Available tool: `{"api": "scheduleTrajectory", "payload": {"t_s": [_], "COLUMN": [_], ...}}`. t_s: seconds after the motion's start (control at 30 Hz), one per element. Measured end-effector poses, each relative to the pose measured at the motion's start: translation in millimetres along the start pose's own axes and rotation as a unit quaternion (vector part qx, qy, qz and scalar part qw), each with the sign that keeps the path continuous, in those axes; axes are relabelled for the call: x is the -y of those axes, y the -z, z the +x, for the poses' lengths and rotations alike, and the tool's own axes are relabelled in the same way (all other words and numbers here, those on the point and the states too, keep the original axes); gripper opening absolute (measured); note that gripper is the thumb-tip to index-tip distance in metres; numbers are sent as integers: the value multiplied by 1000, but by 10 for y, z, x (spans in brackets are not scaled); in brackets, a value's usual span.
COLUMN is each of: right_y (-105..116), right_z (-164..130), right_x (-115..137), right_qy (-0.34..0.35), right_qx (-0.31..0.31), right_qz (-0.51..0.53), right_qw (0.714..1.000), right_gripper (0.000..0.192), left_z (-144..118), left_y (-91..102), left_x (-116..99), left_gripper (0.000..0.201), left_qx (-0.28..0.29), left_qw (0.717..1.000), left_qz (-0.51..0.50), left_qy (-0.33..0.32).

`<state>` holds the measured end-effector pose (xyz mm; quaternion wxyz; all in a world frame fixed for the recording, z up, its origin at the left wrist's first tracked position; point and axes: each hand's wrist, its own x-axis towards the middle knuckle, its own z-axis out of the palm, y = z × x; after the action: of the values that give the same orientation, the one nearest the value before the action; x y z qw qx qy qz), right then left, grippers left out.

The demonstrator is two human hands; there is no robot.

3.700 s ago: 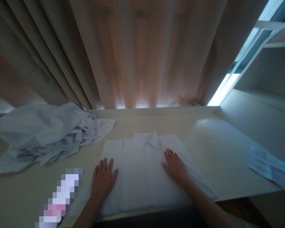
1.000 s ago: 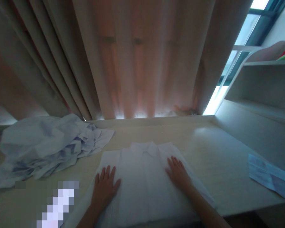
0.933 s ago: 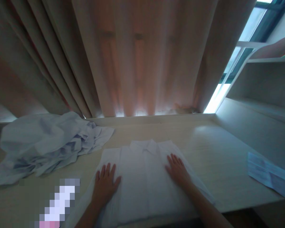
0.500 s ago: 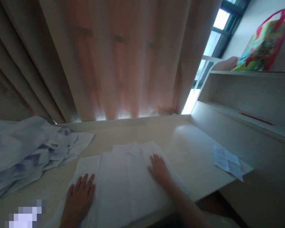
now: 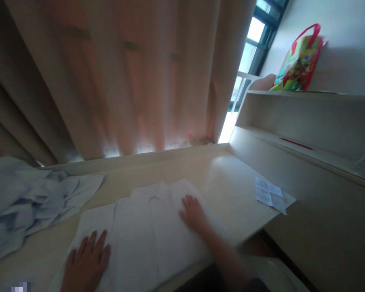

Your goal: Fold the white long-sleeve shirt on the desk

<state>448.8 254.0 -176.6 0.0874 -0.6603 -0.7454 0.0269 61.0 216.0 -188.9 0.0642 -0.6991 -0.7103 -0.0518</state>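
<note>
A white cloth garment (image 5: pixel 136 235) lies spread on the pale desk, with long creases running down it and what looks like a collar at its far edge. On its left part rests my left hand (image 5: pixel 86 259), palm down with the fingers spread. My right hand (image 5: pixel 193 213) lies flat on the garment's right part, near the far edge, fingers stretched out. Neither hand grips anything. Left of the garment sits a rumpled heap of white cloth (image 5: pixel 36 198), partly cut off by the picture's edge.
A creased sheet of paper (image 5: pixel 270 195) lies at the right end of the desk (image 5: pixel 228 182). Beside it rises a shelf unit (image 5: pixel 322 198) holding a colourful bag (image 5: pixel 299 65) and a thin red stick-like item (image 5: pixel 296 143). A brown curtain (image 5: pixel 134 81) hangs behind.
The view has turned slightly right, so everything sits further left in the picture. Both hands stay flat on the garment, which looks about the same.
</note>
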Motion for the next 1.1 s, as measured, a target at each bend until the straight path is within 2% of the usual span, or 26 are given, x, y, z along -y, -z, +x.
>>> {"api": "scheduleTrajectory", "payload": {"t_s": [0.1,0.2,0.37,0.73,0.97,1.1], "right_y": [-44,-120,-203,-201,-206,-211], "right_z": [38,89,115,108,110,112], "right_x": [-33,-79,-123,-124,-122,-117], "right_qy": [2,6,17,17,14,14], "right_qx": [18,12,-11,-15,-14,-14], "right_qz": [-17,-30,-32,-40,-45,-45], "right_qw": [1000,999,999,999,999,999], "right_gripper": [62,63,65,65,65,65], "left_z": [-11,-8,6,42,52,31], "left_y": [95,116,18,-150,-159,-146], "left_x": [-57,-69,-22,38,41,28], "left_gripper": [54,52,52,51,51,51], "left_qx": [11,3,-18,-18,-11,-27], "left_qw": [998,998,1000,999,1000,999], "left_qz": [64,55,22,26,24,33], "left_qy": [-9,-8,-1,-2,-2,-2]}}
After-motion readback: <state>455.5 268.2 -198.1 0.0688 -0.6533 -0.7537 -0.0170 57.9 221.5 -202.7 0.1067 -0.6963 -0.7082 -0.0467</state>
